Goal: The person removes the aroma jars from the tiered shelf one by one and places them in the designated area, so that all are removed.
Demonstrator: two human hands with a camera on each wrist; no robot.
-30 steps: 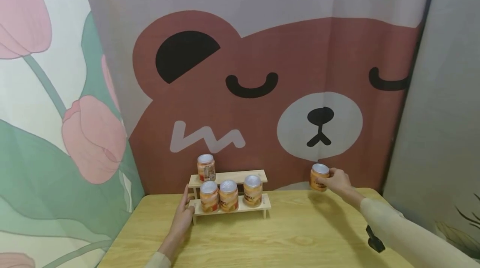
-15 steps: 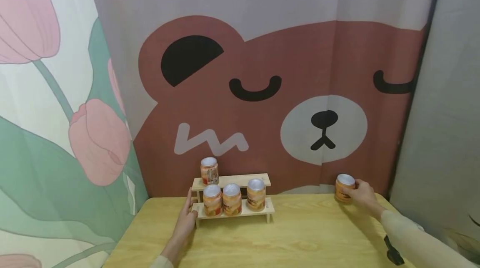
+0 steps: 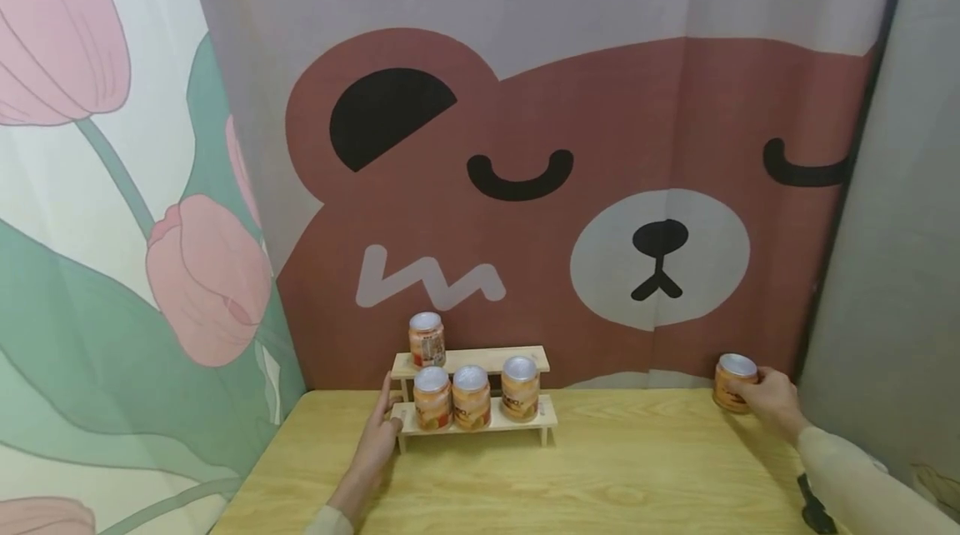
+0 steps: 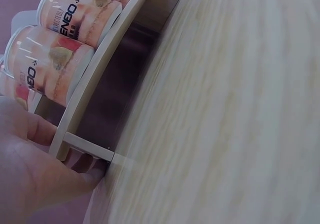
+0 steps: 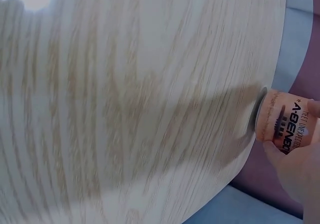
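Rack [image 3: 487,358] in head and left-wrist views

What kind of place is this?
Probably a staged indoor corner, perhaps a recording booth: a cartoon bear backdrop, a tulip-print hanging, and a wood-grain table bearing a small wooden rack of cans.

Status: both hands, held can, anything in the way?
Left hand grips left end of rack. Right hand holds can at back right of table, contact unclear. Four more cans on rack; nothing seen blocking.
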